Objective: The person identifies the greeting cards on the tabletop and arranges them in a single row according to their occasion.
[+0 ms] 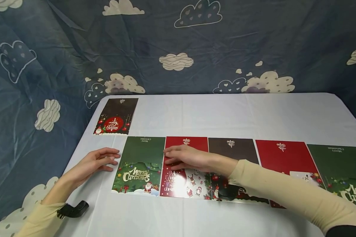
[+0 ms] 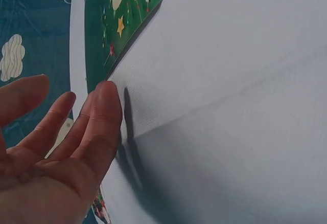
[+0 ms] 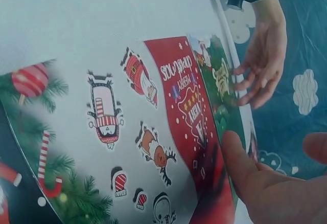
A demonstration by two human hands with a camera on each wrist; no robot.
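In the head view, a green Christmas card [image 1: 140, 164] lies flat between both hands. My left hand [image 1: 93, 163] is just off its left edge, fingers extended and holding nothing; the left wrist view shows those fingers [image 2: 104, 106] beside the card's edge. My right hand [image 1: 190, 157] reaches over a red and white Christmas card [image 1: 178, 187], its fingertips near the seam with the green card. In the right wrist view that card's cartoon stickers print shows, with the fingers [image 3: 237, 157] along its edge. Whether the right fingertips touch the card cannot be told.
A dark brown card [image 1: 115, 115] lies apart at the back left. Rightward in the row are another brown card [image 1: 231, 148], a red card [image 1: 284, 156] and a green card [image 1: 338, 161], partly under my right forearm. White cloth [image 1: 142, 217] covers the table; a cloud-patterned curtain [image 1: 154, 39] hangs behind.
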